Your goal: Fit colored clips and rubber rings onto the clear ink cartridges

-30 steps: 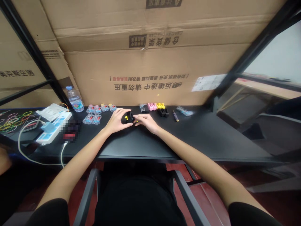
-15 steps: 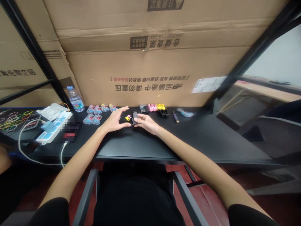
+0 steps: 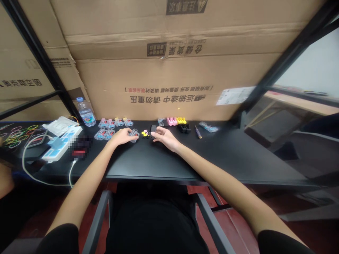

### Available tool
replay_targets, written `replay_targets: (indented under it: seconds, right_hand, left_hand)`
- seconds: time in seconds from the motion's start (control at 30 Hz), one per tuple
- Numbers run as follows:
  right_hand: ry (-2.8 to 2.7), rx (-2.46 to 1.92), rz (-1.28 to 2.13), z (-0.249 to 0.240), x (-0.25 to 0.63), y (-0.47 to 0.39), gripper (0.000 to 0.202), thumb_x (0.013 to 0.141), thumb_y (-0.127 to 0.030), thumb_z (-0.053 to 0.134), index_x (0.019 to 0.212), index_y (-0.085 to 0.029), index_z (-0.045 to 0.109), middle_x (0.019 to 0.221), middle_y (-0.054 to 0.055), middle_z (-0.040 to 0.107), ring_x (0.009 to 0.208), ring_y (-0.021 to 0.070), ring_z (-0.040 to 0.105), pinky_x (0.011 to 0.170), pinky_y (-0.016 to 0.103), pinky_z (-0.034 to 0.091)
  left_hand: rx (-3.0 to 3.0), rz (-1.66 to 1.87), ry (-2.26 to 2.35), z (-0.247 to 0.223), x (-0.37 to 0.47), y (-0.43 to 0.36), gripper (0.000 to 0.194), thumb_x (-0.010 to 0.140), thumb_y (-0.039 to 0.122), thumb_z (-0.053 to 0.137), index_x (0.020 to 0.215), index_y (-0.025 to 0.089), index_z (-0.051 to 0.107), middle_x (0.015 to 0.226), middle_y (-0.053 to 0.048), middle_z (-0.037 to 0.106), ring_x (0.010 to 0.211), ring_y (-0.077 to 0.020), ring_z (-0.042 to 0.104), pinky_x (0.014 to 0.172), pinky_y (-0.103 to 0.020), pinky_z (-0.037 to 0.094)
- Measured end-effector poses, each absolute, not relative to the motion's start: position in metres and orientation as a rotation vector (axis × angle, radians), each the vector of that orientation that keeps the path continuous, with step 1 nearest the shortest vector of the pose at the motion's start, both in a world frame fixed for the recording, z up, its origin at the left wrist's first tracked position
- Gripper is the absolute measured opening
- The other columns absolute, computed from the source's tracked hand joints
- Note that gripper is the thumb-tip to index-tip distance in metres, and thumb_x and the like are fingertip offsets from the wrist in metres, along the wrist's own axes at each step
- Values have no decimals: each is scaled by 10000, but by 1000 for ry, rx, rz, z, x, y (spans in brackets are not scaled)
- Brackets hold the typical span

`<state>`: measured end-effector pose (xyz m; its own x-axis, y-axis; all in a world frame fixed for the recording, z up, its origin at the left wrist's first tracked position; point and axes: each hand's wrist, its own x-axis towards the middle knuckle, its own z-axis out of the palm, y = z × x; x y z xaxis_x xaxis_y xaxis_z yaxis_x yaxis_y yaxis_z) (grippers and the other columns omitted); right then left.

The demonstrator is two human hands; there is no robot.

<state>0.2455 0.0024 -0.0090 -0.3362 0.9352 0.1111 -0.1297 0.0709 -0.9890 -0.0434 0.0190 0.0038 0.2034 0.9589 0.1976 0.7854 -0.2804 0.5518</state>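
Note:
My left hand point(image 3: 122, 137) is closed, thumb and fingers at a small clear plastic piece point(image 3: 135, 135) with dark and red parts inside, low over the black table. To its right, my right hand point(image 3: 166, 138) pinches a small black plastic part point(image 3: 153, 129) between thumb and fingers. Several tiny yellow and pink rings point(image 3: 145, 133) lie between the two hands. Beyond my left hand stand several clear plastic pieces point(image 3: 107, 123) with coloured parts. Behind my right hand are pink clip-like parts point(image 3: 171, 121), yellow ones point(image 3: 181, 120) and black ones point(image 3: 184, 128).
A screwdriver point(image 3: 198, 132) and a clear packet-like piece point(image 3: 208, 127) lie at the right. Leftward are a water bottle point(image 3: 87, 113), a white power strip point(image 3: 61, 144) with cables, and coloured loops point(image 3: 16, 137). Cardboard point(image 3: 169, 74) stands along the back. Another person's arm shows at far left.
My left hand has gone from spread open to closed at the clear plastic piece, shifting slightly left. My right hand keeps its black part near the same spot.

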Motion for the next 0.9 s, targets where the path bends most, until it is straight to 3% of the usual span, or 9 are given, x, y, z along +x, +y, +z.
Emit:
replay_targets:
  seconds: [0.1,0.17,0.4,0.7,0.9]
  right_hand:
    - [-1422,-867,1410,-11,245,4,442,749,-452,943,1082,-215,773,1211,93,795,1097,242,736,834,339,649]
    - [-1411,-859,1400,-13,245,6,449,745,-441,947,1088,-214,767,1207,92,794,1089,243,737,857,355,651]
    - [-1311,-848,1420,-18,245,9,483,740,-450,960,1052,-204,686,1070,85,781,1020,245,764,984,436,663]
    - [-1276,-847,1432,-19,243,10,532,700,-488,983,957,-223,601,919,15,759,900,197,767,974,439,674]
    - [-1268,-844,1440,-18,243,2,548,678,-473,997,885,-236,548,804,-32,716,834,184,757,962,447,674]
  left_hand:
    - [2096,785,1583,8,-43,19,473,765,627,828,650,214,628,574,-2,591,580,-202,591,550,-298,388]
    - [2045,867,1545,10,-42,18,482,809,608,797,635,213,584,567,3,561,582,-191,580,549,-296,393]
    - [1864,1027,1197,5,-22,16,386,928,537,730,1077,188,661,957,-98,779,827,-221,763,669,-345,609]
    - [1767,949,932,-12,0,12,338,989,417,704,1176,141,645,1151,-171,789,976,-254,807,778,-388,661]
    - [1709,931,875,-18,4,7,441,972,465,737,1201,97,655,1058,-169,796,909,-259,818,773,-384,666]
